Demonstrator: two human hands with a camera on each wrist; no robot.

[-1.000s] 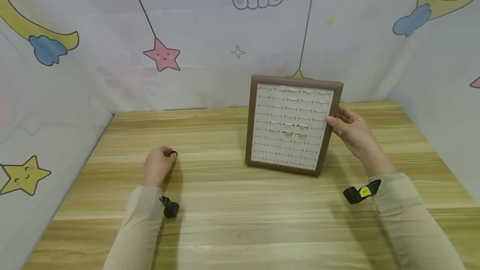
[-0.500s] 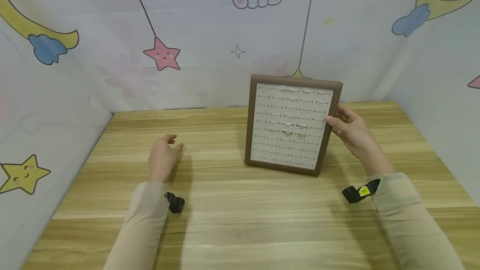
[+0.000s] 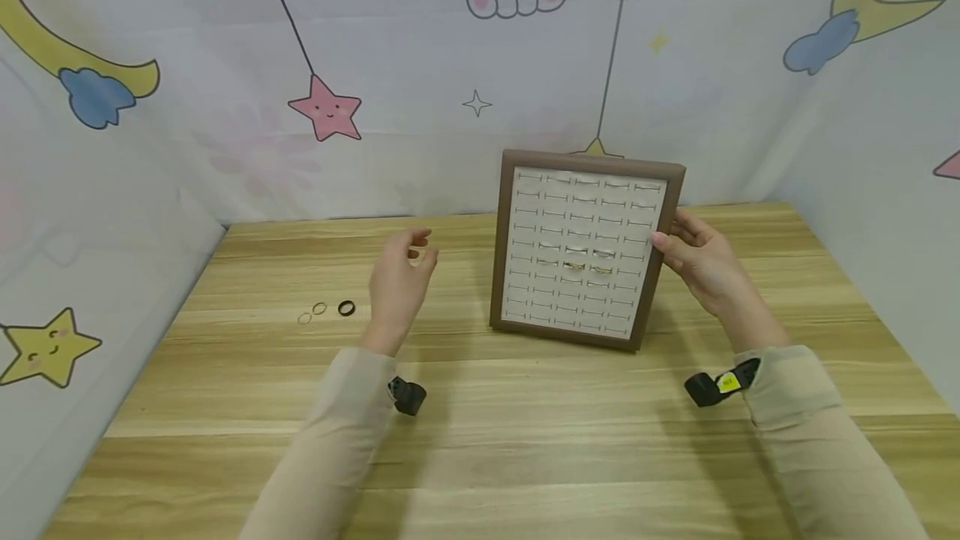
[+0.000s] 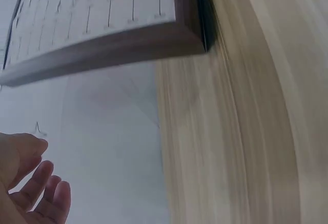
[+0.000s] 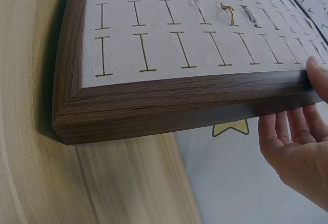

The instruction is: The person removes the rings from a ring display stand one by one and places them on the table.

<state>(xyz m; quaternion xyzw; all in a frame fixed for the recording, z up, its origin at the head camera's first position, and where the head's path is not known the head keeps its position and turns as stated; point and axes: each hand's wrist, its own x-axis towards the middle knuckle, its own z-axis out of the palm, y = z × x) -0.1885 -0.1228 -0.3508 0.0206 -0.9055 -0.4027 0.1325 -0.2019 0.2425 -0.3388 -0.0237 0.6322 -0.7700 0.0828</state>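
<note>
A ring display board with a brown wood-look frame (image 3: 588, 162) and a white slotted pad stands tilted back on the table. My right hand (image 3: 705, 261) grips its right edge, thumb on the front and fingers behind, as the right wrist view also shows. Several rings sit in the middle slots, among them a gold ring (image 5: 230, 15) and a silver ring (image 5: 251, 16). My left hand (image 3: 401, 286) hovers left of the board, fingers loosely bent, nothing visible between them. Behind it on the table lie a black ring (image 3: 344, 314) and two thin gold-toned rings (image 3: 318, 313).
The wood-grain table (image 3: 480, 440) reaches back to a white cloth backdrop (image 3: 420, 107) printed with stars, moons and a bear-like figure. Similar cloth hangs along the left and right sides. Each wrist wears a small black camera.
My left hand has left the black ring it was touching and moved right toward the board, uncovering the loose rings. The right hand and the board have stayed put.
</note>
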